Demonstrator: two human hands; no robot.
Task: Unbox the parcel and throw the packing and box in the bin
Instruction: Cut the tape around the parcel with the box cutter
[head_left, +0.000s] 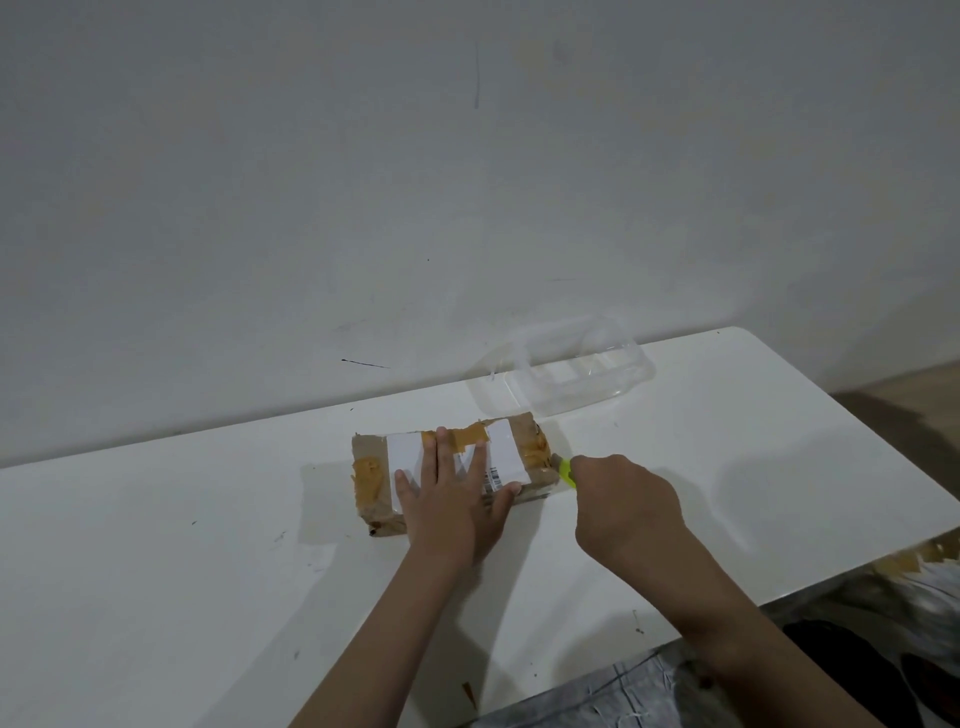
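Under the flat left hand (457, 499) lies a small brown cardboard parcel (452, 470), its matt board wrinkled, crossed by glossy orange-brown plastic tape (371, 480) and covered by a smooth white paper label (410, 452). The closed right hand (623, 499) grips a bright yellow-green plastic cutter (567, 472). Beyond that hand sits a clear, shiny plastic container (571, 371). The white desk (182, 545) beneath both hands looks smooth, faintly glossy and scuffed with dark marks. The grey wall (363, 182) behind is matt painted plaster.

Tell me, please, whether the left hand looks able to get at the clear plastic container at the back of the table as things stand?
Probably yes. The left hand lies flat on the parcel, holding nothing, and the clear plastic container sits just beyond it with only bare table between. It would have to let go of the parcel.
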